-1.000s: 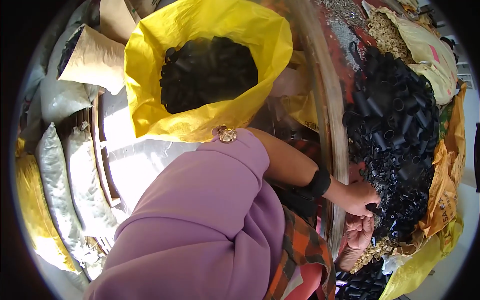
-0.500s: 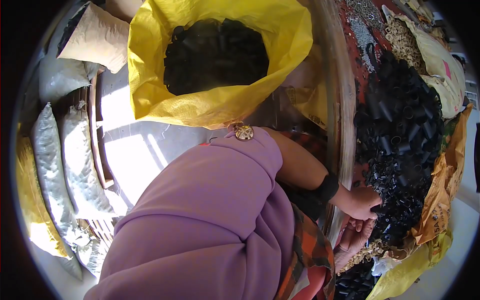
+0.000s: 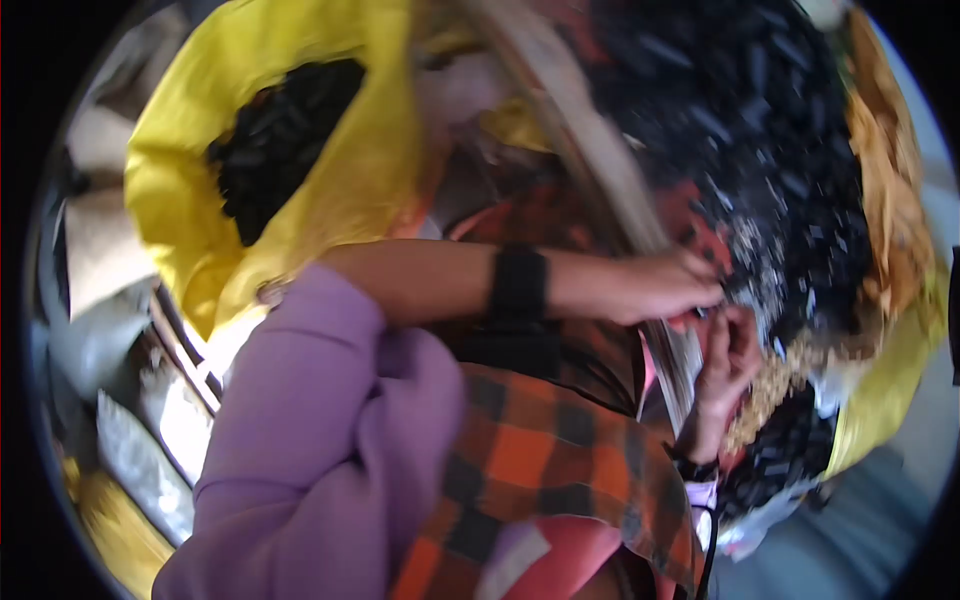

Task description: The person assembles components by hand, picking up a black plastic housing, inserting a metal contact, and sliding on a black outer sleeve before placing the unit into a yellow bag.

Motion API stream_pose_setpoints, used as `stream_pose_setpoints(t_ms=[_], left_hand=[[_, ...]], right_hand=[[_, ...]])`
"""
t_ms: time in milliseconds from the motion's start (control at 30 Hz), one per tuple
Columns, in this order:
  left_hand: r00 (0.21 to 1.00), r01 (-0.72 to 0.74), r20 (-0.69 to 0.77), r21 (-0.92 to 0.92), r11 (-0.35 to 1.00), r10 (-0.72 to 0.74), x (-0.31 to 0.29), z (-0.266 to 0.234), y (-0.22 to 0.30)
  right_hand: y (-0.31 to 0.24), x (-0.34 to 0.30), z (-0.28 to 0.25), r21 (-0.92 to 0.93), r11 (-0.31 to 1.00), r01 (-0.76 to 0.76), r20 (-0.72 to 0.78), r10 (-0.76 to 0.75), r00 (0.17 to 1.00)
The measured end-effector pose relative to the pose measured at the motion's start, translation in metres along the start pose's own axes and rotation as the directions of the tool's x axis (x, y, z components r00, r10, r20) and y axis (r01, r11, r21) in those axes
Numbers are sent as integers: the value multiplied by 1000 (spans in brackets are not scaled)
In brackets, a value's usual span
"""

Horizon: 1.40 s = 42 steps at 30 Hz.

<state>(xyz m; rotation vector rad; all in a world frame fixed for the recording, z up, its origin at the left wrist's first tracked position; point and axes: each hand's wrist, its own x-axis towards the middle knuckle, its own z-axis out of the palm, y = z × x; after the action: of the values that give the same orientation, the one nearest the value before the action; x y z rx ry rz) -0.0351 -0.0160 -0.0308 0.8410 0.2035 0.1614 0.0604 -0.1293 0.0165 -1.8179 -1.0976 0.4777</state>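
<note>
My left hand (image 3: 672, 286) reaches across from the left, a black band round its wrist, its fingers curled together. Just below it, my right hand (image 3: 728, 358) has thumb and fingers drawn together, close to the left fingertips. Whatever lies between the fingers is too small and blurred to name. Both hands are over the near edge of a red work surface, by small pale metal-looking pieces (image 3: 757, 255). Beyond them spreads a large heap of black tube-like pieces (image 3: 720, 110). Tan ring-like pieces (image 3: 768, 395) lie beside the right hand.
A wooden rail (image 3: 560, 75) edges the work surface. On the left stands a wide yellow sack (image 3: 175, 200) holding black pieces. More black pieces (image 3: 785, 450) lie at lower right, by a yellow bag (image 3: 890, 400) and an orange bag (image 3: 890, 190). Filled pale sacks (image 3: 145, 465) lie far left.
The view has swung right, so the yellow sack now sits farther left. My hands were lower, over small black pieces; they now show higher in view, nearer the rail, with fingers drawn together.
</note>
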Motion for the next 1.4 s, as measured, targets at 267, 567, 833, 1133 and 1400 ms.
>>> stream_pose_setpoints(t_ms=[267, 567, 833, 1133, 1400], left_hand=[[979, 142, -132, -86, 986, -152, -17, 1, 16], [971, 224, -98, 74, 972, -217, -18, 6, 11], [967, 253, -8, 196, 947, -256, -16, 15, 26], [965, 263, 32, -67, 963, -261, 3, -5, 21], [982, 185, -8, -108, 977, -187, 4, -21, 33]], right_hand=[[-14, 2, -4, -343, 881, 325, 153, -289, 945], [-9, -6, -9, -440, 833, 335, 206, -270, 941], [-12, -1, -15, -379, 899, 221, 239, -136, 962], [16, 34, -31, 159, 984, 84, 286, -127, 950], [50, 82, -26, -674, 620, 400, 185, -383, 905]])
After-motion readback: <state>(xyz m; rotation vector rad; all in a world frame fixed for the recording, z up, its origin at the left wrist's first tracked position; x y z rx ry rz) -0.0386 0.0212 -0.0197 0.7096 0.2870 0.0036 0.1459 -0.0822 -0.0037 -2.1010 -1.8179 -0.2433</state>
